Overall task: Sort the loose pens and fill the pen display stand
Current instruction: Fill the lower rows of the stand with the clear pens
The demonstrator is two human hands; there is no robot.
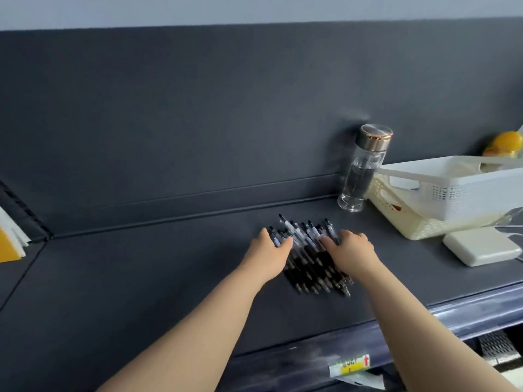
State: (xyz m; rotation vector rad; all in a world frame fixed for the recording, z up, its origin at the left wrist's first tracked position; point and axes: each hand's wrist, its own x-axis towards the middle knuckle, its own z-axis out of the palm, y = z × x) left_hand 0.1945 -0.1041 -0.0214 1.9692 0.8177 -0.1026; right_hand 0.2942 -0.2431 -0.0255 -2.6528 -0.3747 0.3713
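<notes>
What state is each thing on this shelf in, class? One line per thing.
Pile of black and clear pens: lying loose, bunched between both hands.
Left hand: pressed against the pile's left side.
Right hand: resting on the pile's right side.
Clear glass bottle with metal lid: upright, capped.
White plastic basket: nested tilted in a cream basket.

left arm [215, 321] outstretched, left hand [268, 251] palm down, fingers relaxed | right arm [407, 321] outstretched, right hand [352, 250] palm down, fingers relaxed
</notes>
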